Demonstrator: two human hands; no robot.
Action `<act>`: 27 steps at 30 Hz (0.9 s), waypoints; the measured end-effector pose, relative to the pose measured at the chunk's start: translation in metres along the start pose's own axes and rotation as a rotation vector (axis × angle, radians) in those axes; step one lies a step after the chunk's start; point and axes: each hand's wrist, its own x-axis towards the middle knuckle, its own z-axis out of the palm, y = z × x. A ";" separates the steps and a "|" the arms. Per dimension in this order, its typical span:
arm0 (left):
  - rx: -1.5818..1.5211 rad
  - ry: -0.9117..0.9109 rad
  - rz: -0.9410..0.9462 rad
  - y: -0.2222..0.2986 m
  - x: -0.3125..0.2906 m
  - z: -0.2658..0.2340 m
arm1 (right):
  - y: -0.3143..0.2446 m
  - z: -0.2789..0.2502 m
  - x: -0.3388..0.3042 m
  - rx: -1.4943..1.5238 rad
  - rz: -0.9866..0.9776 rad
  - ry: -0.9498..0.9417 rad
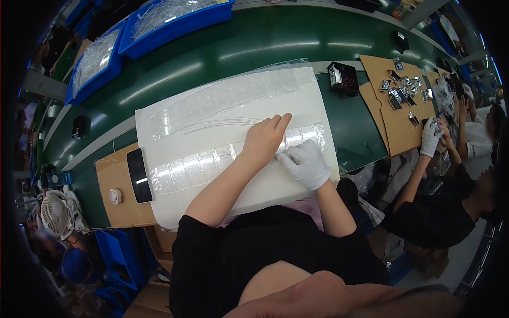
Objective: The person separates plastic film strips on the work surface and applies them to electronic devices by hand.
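My bare left hand (265, 139) is over the near row of clear plastic pieces (193, 168), its fingers bent and close together. Its fingertips and whatever they hold are hidden. Beside it, my right hand (306, 165), in a white glove, is closed in a pinch at the same row; what it pinches is too small to make out. A fan of thin strands (220, 124) runs up to my left hand; I cannot tell whether the hand grips them. Farther off lies a second row of clear plastic pieces (204, 103). Both rows rest on a white sheet (159, 204).
A black phone (139, 175) and a white roll (115, 196) lie at the left. Blue bins (177, 29) of clear plastic stand far left. At the right are a black box (343, 79) and cardboard (379, 69) with small metallic parts; a co-worker's gloved hand (431, 138) is there.
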 end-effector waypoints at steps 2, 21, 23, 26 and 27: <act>-0.134 0.122 0.096 -0.002 -0.002 0.004 | 0.004 0.003 -0.003 0.007 0.010 0.024; -0.043 -0.140 -0.085 0.005 0.003 -0.015 | 0.010 0.005 -0.003 -0.028 -0.043 0.044; 0.189 -0.146 -0.035 0.008 0.003 -0.014 | 0.015 0.008 -0.007 -0.003 -0.012 0.050; 0.121 -0.015 -0.021 0.000 -0.004 -0.004 | 0.014 0.008 -0.007 0.001 -0.007 0.045; 0.086 0.050 -0.012 -0.004 -0.007 -0.001 | 0.013 0.007 -0.007 0.002 -0.003 0.044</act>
